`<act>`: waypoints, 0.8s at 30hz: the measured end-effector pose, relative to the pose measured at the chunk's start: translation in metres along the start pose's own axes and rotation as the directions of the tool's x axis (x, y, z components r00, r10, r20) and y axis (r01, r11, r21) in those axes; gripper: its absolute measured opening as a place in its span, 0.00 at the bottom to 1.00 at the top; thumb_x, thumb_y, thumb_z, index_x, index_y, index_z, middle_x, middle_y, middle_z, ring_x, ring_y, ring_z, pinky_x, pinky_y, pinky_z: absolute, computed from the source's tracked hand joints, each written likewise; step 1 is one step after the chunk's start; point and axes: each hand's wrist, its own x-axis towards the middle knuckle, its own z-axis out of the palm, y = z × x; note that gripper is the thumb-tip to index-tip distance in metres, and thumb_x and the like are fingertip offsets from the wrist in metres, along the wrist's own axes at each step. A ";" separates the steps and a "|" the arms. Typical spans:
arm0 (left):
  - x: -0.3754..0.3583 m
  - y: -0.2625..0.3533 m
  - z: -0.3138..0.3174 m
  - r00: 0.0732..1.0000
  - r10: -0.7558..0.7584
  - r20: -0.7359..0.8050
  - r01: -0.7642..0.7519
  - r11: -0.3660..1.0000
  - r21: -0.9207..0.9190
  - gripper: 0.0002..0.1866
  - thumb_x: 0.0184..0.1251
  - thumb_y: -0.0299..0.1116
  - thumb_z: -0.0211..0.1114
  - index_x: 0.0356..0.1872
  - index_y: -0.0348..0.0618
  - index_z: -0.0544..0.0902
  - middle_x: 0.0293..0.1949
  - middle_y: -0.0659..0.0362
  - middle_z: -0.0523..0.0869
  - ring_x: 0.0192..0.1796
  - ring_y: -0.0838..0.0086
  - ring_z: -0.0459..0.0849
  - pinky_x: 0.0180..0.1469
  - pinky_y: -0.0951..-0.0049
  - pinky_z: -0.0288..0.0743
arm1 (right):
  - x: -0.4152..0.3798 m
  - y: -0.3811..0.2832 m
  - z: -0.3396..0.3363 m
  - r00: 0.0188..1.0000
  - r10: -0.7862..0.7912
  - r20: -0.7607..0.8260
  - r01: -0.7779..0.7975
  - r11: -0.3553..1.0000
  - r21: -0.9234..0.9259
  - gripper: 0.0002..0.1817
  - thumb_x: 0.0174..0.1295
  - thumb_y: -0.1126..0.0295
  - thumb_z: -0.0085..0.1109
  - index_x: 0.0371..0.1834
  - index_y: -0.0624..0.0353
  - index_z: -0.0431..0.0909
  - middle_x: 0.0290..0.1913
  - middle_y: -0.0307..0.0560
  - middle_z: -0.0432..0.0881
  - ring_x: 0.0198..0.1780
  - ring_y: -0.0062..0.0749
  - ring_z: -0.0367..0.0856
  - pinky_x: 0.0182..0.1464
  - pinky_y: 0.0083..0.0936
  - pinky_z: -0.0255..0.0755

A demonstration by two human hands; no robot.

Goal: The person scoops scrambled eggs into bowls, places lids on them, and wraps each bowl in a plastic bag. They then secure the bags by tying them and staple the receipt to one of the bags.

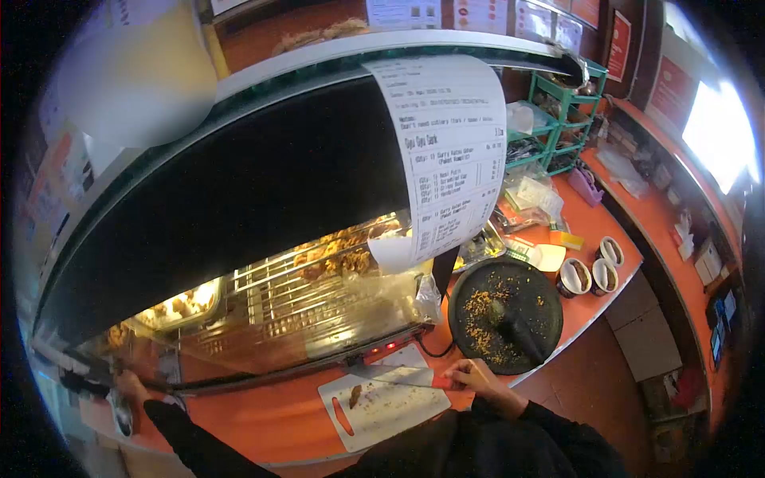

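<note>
My right hand point(480, 379) grips the red handle of a knife point(396, 378) whose blade lies across a white cutting board point(398, 410) with crumbs and a small brown piece on it. My left hand point(129, 386), in a black sleeve, reaches far left to the lower edge of the glass warming cabinet point(263, 319), close to a dark object there; what it holds is too small to tell. The cabinet holds fried pieces point(339, 255) on wire racks.
A round black stone mortar point(505, 315) with a pestle and yellow crumbs sits right of the board. Three small sauce cups point(591, 275) stand near the orange counter's edge. A long printed receipt point(450, 151) hangs from the cabinet top. Green shelves and bagged items fill the back right.
</note>
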 end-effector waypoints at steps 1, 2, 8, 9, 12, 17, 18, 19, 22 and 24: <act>0.001 0.000 -0.002 0.999 -0.044 0.009 0.044 0.998 -0.032 0.13 0.53 0.36 0.58 0.33 0.35 0.78 0.31 0.47 0.80 0.35 0.55 0.79 0.37 0.62 0.71 | 0.001 -0.007 0.001 1.000 0.011 0.011 -0.011 1.000 0.013 0.14 0.58 0.63 0.54 0.34 0.67 0.77 0.25 0.41 0.78 0.26 0.19 0.75 0.27 0.16 0.69; 0.007 0.000 -0.004 0.996 -0.085 0.018 0.085 0.995 -0.055 0.13 0.53 0.36 0.58 0.33 0.35 0.78 0.31 0.47 0.80 0.35 0.55 0.78 0.37 0.62 0.71 | 0.000 -0.019 0.004 0.999 0.024 0.024 -0.024 0.999 0.025 0.14 0.58 0.63 0.54 0.34 0.66 0.77 0.25 0.41 0.78 0.25 0.19 0.75 0.26 0.15 0.68; 0.005 0.032 -0.045 0.937 -0.350 0.004 0.332 0.885 -0.325 0.17 0.53 0.38 0.61 0.37 0.32 0.76 0.34 0.46 0.79 0.38 0.57 0.78 0.41 0.64 0.70 | 0.004 -0.032 0.010 0.998 0.035 0.053 -0.036 0.999 0.030 0.13 0.57 0.63 0.56 0.35 0.64 0.78 0.24 0.40 0.78 0.22 0.16 0.73 0.23 0.15 0.66; 0.004 0.045 -0.062 0.916 -0.401 -0.018 0.362 0.843 -0.398 0.18 0.53 0.38 0.61 0.38 0.31 0.76 0.34 0.45 0.79 0.38 0.57 0.78 0.42 0.64 0.70 | 0.003 -0.034 0.010 0.998 0.025 0.054 -0.028 0.998 0.047 0.13 0.56 0.63 0.56 0.35 0.64 0.78 0.23 0.40 0.78 0.22 0.16 0.73 0.22 0.15 0.66; 0.003 0.101 -0.140 0.849 -0.487 -0.204 0.263 0.725 -0.636 0.20 0.53 0.39 0.62 0.39 0.30 0.75 0.35 0.45 0.79 0.39 0.58 0.77 0.44 0.65 0.70 | 0.012 -0.012 0.001 0.976 -0.217 0.033 0.219 0.955 -0.199 0.12 0.55 0.64 0.58 0.32 0.64 0.78 0.22 0.41 0.77 0.22 0.16 0.73 0.22 0.15 0.66; -0.019 0.207 -0.295 0.809 -0.320 -0.494 -0.198 0.643 -0.740 0.17 0.61 0.38 0.55 0.32 0.28 0.75 0.30 0.48 0.77 0.36 0.61 0.76 0.42 0.66 0.69 | 0.004 -0.015 -0.016 0.986 -0.153 -0.072 0.128 0.954 -0.270 0.10 0.54 0.68 0.57 0.25 0.66 0.76 0.20 0.42 0.76 0.22 0.19 0.74 0.24 0.19 0.67; -0.032 0.236 -0.329 0.806 -0.225 -0.547 -0.364 0.540 -0.759 0.18 0.63 0.40 0.51 0.28 0.30 0.75 0.29 0.49 0.77 0.36 0.62 0.76 0.41 0.66 0.69 | 0.001 -0.018 -0.020 0.992 -0.106 -0.069 0.087 0.969 -0.231 0.10 0.55 0.69 0.56 0.24 0.66 0.75 0.20 0.42 0.76 0.22 0.20 0.74 0.24 0.20 0.68; -0.048 0.268 -0.363 0.785 -0.135 -0.605 -0.511 0.413 -0.754 0.20 0.65 0.42 0.47 0.25 0.31 0.74 0.28 0.49 0.76 0.35 0.63 0.75 0.40 0.66 0.69 | 0.002 -0.014 -0.023 0.981 -0.177 -0.078 0.147 0.944 -0.296 0.10 0.56 0.68 0.55 0.26 0.66 0.75 0.20 0.41 0.76 0.23 0.21 0.74 0.25 0.20 0.68; -0.115 0.353 -0.425 0.799 0.028 -0.601 -0.572 0.343 -0.745 0.18 0.65 0.40 0.44 0.28 0.34 0.75 0.30 0.51 0.79 0.33 0.67 0.77 0.36 0.74 0.73 | 0.006 -0.009 -0.024 0.906 -0.420 -0.045 0.387 0.869 -0.309 0.13 0.59 0.64 0.51 0.36 0.65 0.73 0.25 0.41 0.77 0.26 0.21 0.75 0.29 0.19 0.69; -0.181 0.404 -0.454 0.927 0.244 -0.284 -0.307 0.063 -0.950 0.13 0.57 0.36 0.55 0.37 0.35 0.74 0.40 0.50 0.76 0.43 0.65 0.75 0.43 0.68 0.70 | 0.000 -0.025 -0.013 0.805 -0.593 -0.027 0.590 0.805 -0.065 0.18 0.61 0.61 0.48 0.46 0.64 0.70 0.30 0.41 0.77 0.32 0.21 0.75 0.32 0.18 0.69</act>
